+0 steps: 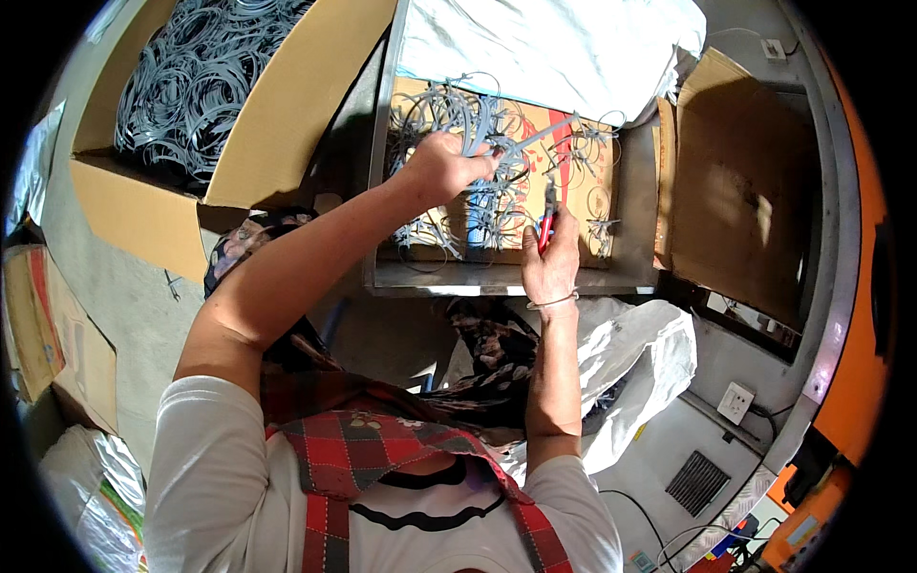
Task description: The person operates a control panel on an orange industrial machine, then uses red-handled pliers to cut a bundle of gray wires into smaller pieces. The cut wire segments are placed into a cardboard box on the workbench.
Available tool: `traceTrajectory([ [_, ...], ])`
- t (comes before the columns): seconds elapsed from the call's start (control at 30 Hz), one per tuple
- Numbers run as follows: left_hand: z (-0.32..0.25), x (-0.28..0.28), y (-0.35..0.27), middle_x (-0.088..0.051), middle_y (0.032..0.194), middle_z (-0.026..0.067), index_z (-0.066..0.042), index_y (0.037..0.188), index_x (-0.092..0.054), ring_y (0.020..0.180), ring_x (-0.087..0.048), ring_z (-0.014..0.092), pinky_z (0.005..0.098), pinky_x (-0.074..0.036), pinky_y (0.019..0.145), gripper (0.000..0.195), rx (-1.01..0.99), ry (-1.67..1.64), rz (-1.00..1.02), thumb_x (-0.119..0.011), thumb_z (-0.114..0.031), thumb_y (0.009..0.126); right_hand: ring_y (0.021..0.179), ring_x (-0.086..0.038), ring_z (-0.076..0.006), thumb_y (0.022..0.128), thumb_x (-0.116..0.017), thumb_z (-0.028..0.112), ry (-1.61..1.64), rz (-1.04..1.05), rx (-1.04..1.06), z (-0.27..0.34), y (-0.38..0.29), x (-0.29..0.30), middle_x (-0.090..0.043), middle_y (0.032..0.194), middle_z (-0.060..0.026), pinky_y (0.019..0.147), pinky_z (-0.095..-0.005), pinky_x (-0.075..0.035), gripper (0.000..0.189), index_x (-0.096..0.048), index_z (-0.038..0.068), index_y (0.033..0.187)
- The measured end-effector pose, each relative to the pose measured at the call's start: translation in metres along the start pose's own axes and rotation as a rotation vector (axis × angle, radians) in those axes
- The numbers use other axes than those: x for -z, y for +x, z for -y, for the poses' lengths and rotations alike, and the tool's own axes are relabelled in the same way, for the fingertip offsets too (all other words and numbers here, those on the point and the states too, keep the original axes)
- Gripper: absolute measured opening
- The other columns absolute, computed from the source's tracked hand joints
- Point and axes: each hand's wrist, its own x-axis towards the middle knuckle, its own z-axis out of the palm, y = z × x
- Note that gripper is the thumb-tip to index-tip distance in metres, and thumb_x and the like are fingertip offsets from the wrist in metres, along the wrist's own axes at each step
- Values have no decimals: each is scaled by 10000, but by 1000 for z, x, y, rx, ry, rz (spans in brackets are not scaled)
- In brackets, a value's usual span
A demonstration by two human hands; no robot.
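Note:
My left hand [445, 166] grips a bunch of grey plastic strips [478, 118], which resemble cable ties; one strip sticks out to the right. In my right hand [551, 259] is a pair of red-handled cutting pliers [548, 218], jaws pointing away from me. The jaws are apart from the bunch, to its lower right. Both hands are over a shallow metal tray [458, 276] with printed cardboard [534, 122] in it. Tangled grey plastic pieces [494, 222] lie on the cardboard, mostly below and around my left hand. More thin pieces [580, 147] lie towards the right.
At the upper left, an open cardboard box [286, 100] holds many coiled grey strips [193, 86]. A white sheet [544, 43] covers the tray's far part. Another open carton [738, 186] stands to the right. A white plastic bag [637, 358] is below the tray, near a wall socket [736, 402].

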Motion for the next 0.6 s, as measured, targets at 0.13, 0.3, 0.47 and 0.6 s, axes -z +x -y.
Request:
traceTrajectory([
  [0.13, 2, -3, -1, -657, 775, 77, 75, 957, -644, 751, -591, 118, 266, -462, 708, 302, -31, 222, 14, -654, -177, 791, 1013, -491, -385, 774, -626, 98, -194, 110, 26, 9, 0, 12, -489, 1074, -217, 866, -440, -413, 530, -412, 20, 1253],
  [0.3, 4, -8, -4, -635, 735, 179, 24, 939, -668, 721, -631, 203, 313, -465, 686, 315, -38, 287, 9, -657, -226, 749, 996, -507, -408, 763, -639, 102, -285, 159, 9, 14, -1, 12, -491, 1100, -228, 859, -451, -424, 541, -423, 43, 1255],
  [0.47, 5, -9, -2, -660, 782, 116, 27, 961, -669, 748, -607, 126, 274, -459, 697, 260, 15, 281, 65, -633, -168, 794, 995, -508, -404, 730, -645, 97, -315, 200, -26, 13, -1, 15, -494, 1094, -222, 859, -453, -421, 574, -426, 53, 1259],
  [0.6, -1, -8, -7, -680, 875, 31, 20, 931, -673, 794, -558, 45, 236, -447, 723, 176, -9, 199, 109, -602, -111, 838, 978, -522, -392, 716, -639, 99, -312, 185, 30, 9, -1, 16, -518, 1052, -209, 845, -448, -431, 535, -456, 44, 1216],
])
